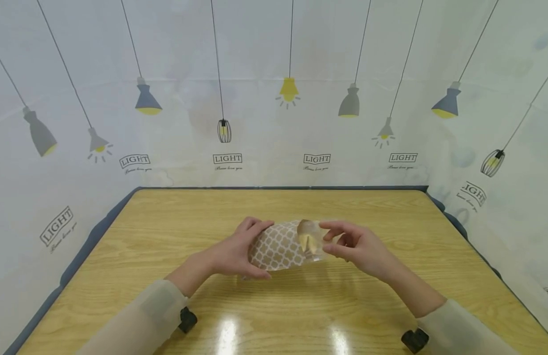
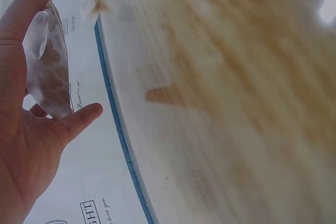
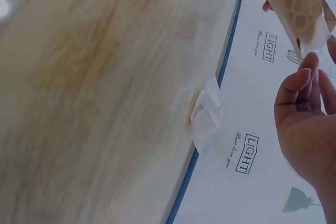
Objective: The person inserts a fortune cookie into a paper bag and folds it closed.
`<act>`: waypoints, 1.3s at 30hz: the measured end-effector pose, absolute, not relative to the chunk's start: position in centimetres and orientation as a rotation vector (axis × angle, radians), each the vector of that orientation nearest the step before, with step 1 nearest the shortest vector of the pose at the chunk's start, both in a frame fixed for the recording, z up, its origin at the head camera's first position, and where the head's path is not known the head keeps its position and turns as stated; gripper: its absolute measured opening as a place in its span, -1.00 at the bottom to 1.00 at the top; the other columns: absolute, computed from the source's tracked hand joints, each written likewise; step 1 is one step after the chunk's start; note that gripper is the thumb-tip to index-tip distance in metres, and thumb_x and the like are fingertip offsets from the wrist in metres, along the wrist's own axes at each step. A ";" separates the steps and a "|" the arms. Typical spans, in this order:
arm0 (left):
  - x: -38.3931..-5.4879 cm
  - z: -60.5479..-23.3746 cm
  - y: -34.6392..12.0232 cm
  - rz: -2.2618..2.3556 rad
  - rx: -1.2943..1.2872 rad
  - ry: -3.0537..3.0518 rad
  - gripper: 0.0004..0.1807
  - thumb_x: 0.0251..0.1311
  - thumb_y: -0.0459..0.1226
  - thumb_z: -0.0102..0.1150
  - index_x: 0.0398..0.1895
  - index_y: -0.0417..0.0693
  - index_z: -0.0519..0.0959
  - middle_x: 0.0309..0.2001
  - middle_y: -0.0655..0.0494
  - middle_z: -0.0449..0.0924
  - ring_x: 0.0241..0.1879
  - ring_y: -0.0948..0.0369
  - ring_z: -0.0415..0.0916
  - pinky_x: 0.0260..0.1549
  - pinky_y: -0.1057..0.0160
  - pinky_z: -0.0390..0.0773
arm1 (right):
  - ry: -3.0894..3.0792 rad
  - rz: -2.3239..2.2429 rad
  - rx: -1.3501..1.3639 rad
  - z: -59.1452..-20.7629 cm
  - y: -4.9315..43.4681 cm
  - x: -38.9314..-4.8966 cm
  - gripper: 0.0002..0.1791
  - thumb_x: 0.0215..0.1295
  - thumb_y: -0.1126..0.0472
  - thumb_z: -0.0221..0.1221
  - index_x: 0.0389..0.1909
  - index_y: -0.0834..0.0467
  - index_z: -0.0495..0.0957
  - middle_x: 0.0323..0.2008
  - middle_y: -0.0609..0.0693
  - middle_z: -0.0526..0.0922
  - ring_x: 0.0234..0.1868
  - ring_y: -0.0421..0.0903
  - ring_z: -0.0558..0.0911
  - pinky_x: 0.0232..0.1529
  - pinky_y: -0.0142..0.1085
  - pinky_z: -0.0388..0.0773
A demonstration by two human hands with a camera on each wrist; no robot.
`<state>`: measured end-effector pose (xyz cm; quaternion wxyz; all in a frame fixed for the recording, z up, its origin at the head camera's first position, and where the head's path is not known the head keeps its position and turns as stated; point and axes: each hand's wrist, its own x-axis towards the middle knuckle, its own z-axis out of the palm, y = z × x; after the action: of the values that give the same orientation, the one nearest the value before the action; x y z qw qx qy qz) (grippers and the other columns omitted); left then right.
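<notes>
A tan bag (image 1: pixel 277 246) with a white lattice pattern lies sideways above the table, its mouth facing right. Inside the mouth, under a shiny lining, a pale yellow piece (image 1: pixel 307 243) shows. My left hand (image 1: pixel 231 251) grips the closed left end, fingers over the far side and thumb along the near side. At the mouth, my right hand (image 1: pixel 356 244) holds the rim, with thumb at the near edge and index finger at the far edge. From the right wrist, fingertips (image 3: pixel 311 59) of that hand meet the bag's lower corner (image 3: pixel 315 38).
The glossy wooden table (image 1: pixel 167 212) reflects light near its front. Behind it and at both sides hangs a white cloth (image 1: pixel 256 44) printed with lamps. In the right wrist view, a pale crumpled shape (image 3: pixel 207 114) overlaps the table's blue edging (image 3: pixel 181 192).
</notes>
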<state>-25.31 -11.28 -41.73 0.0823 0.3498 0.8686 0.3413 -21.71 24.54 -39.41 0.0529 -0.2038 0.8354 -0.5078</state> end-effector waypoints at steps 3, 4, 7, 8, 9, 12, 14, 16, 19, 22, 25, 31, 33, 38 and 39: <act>-25.3 -41.8 -11.3 1.023 1.044 2.591 0.36 -0.02 0.01 0.78 0.78 0.08 0.08 0.49 -0.11 0.17 0.40 0.00 0.29 0.43 -0.17 0.50 | 2.513 -1.556 -0.628 -39.5 24.5 -21.7 -0.47 0.56 0.16 0.35 0.49 0.07 0.57 0.10 0.21 0.66 -0.27 -0.15 0.62 -0.36 -0.34 0.60; -25.4 -41.9 -11.3 1.022 1.047 2.592 0.36 -0.02 0.01 0.78 0.78 0.08 0.07 0.49 -0.11 0.17 0.40 0.00 0.29 0.43 -0.17 0.51 | 2.503 -1.564 -0.629 -39.6 24.5 -21.7 -0.47 0.58 0.16 0.33 0.50 0.07 0.55 0.10 0.21 0.66 -0.28 -0.13 0.62 -0.35 -0.33 0.61; -25.4 -42.0 -11.3 1.025 1.053 2.592 0.37 -0.02 0.02 0.78 0.78 0.05 0.07 0.48 -0.12 0.17 0.39 -0.01 0.30 0.42 -0.18 0.51 | 2.476 -1.593 -0.622 -39.7 24.6 -21.8 -0.45 0.62 0.17 0.28 0.55 0.07 0.51 0.13 0.23 0.65 -0.32 -0.12 0.59 -0.35 -0.30 0.60; -25.4 -42.0 -11.4 1.024 1.053 2.593 0.37 -0.02 0.02 0.78 0.78 0.06 0.07 0.48 -0.12 0.17 0.39 -0.01 0.30 0.42 -0.18 0.51 | 2.467 -1.600 -0.620 -39.8 24.7 -21.8 -0.44 0.63 0.17 0.27 0.57 0.07 0.49 0.14 0.24 0.64 -0.33 -0.12 0.57 -0.36 -0.29 0.59; -25.4 -42.0 -11.4 1.023 1.056 2.595 0.37 -0.02 0.02 0.78 0.78 0.04 0.07 0.48 -0.12 0.17 0.39 -0.01 0.30 0.42 -0.18 0.52 | 2.462 -1.601 -0.623 -39.8 24.8 -21.8 -0.43 0.63 0.17 0.26 0.58 0.07 0.48 0.15 0.24 0.64 -0.34 -0.14 0.56 -0.36 -0.28 0.58; -25.4 -42.0 -11.3 1.022 1.058 2.594 0.37 -0.02 0.02 0.78 0.78 0.02 0.07 0.48 -0.12 0.18 0.40 -0.01 0.29 0.42 -0.19 0.51 | 2.450 -1.594 -0.639 -40.0 25.0 -21.8 -0.41 0.64 0.16 0.26 0.60 0.06 0.45 0.17 0.25 0.63 -0.36 -0.18 0.53 -0.38 -0.28 0.57; -25.4 -42.0 -11.3 1.020 1.058 2.595 0.37 -0.02 0.02 0.78 0.78 0.02 0.08 0.48 -0.12 0.18 0.40 -0.01 0.29 0.43 -0.19 0.51 | 2.446 -1.580 -0.653 -40.1 25.0 -21.8 -0.40 0.64 0.17 0.26 0.61 0.06 0.45 0.18 0.25 0.63 -0.37 -0.19 0.52 -0.38 -0.28 0.57; -25.4 -42.0 -11.3 1.019 1.057 2.597 0.37 -0.03 0.02 0.78 0.78 0.03 0.08 0.48 -0.12 0.18 0.40 -0.01 0.29 0.43 -0.19 0.50 | 2.453 -1.566 -0.651 -40.2 24.9 -21.8 -0.40 0.63 0.15 0.27 0.62 0.03 0.45 0.19 0.24 0.63 -0.37 -0.20 0.52 -0.38 -0.28 0.57; -25.5 -42.1 -11.3 1.016 1.056 2.603 0.37 -0.03 0.03 0.78 0.78 0.07 0.08 0.48 -0.11 0.19 0.40 0.00 0.29 0.43 -0.18 0.50 | 2.471 -1.550 -0.642 -40.3 24.7 -21.8 -0.38 0.61 0.14 0.30 0.61 0.00 0.46 0.19 0.22 0.64 -0.36 -0.21 0.52 -0.38 -0.30 0.57; -25.5 -42.2 -11.2 1.016 1.058 2.604 0.36 -0.04 0.03 0.78 0.78 0.09 0.08 0.48 -0.10 0.19 0.39 0.01 0.30 0.43 -0.17 0.51 | 2.484 -1.535 -0.646 -40.3 24.3 -21.8 -0.37 0.57 0.14 0.34 0.60 -0.02 0.48 0.18 0.23 0.65 -0.37 -0.23 0.52 -0.39 -0.32 0.57; -25.5 -42.3 -11.2 1.014 1.062 2.603 0.36 -0.03 0.04 0.78 0.78 0.10 0.09 0.48 -0.09 0.19 0.39 0.02 0.31 0.42 -0.16 0.52 | 2.490 -1.522 -0.660 -40.3 23.9 -21.8 -0.36 0.55 0.15 0.36 0.59 -0.01 0.49 0.15 0.25 0.64 -0.40 -0.24 0.50 -0.43 -0.36 0.54; -25.5 -42.5 -11.0 1.001 1.058 2.605 0.35 -0.03 0.05 0.78 0.78 0.14 0.10 0.46 -0.07 0.20 0.39 0.03 0.30 0.43 -0.16 0.51 | 2.508 -1.499 -0.691 -40.7 23.3 -22.0 -0.36 0.54 0.16 0.37 0.59 0.00 0.49 0.01 0.19 0.59 -0.47 -0.28 0.41 -0.49 -0.41 0.46; -25.6 -42.5 -10.9 0.999 1.058 2.604 0.35 -0.04 0.04 0.78 0.78 0.12 0.10 0.46 -0.07 0.20 0.39 0.03 0.30 0.43 -0.16 0.51 | 2.507 -1.500 -0.706 -40.9 23.1 -22.0 -0.35 0.54 0.17 0.37 0.59 0.00 0.49 -0.03 0.16 0.56 -0.49 -0.29 0.38 -0.50 -0.42 0.43; -25.7 -42.6 -10.8 0.986 1.055 2.605 0.35 -0.03 0.04 0.78 0.78 0.12 0.10 0.47 -0.05 0.20 0.39 0.04 0.30 0.44 -0.13 0.51 | 2.501 -1.502 -0.721 -41.2 22.8 -22.2 -0.34 0.53 0.18 0.37 0.60 0.00 0.48 -0.06 0.13 0.54 -0.50 -0.30 0.36 -0.50 -0.43 0.40; -25.7 -42.6 -10.9 0.984 1.054 2.606 0.35 -0.02 0.04 0.78 0.78 0.13 0.10 0.47 -0.05 0.20 0.39 0.04 0.30 0.44 -0.13 0.51 | 2.502 -1.499 -0.718 -41.3 22.8 -22.2 -0.34 0.53 0.18 0.37 0.59 0.00 0.48 -0.06 0.13 0.54 -0.49 -0.30 0.36 -0.50 -0.43 0.40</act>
<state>-25.72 -10.85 -42.64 0.0816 0.3526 0.8721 0.3292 -22.20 22.78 -41.27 0.0689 -0.2385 0.8309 -0.4979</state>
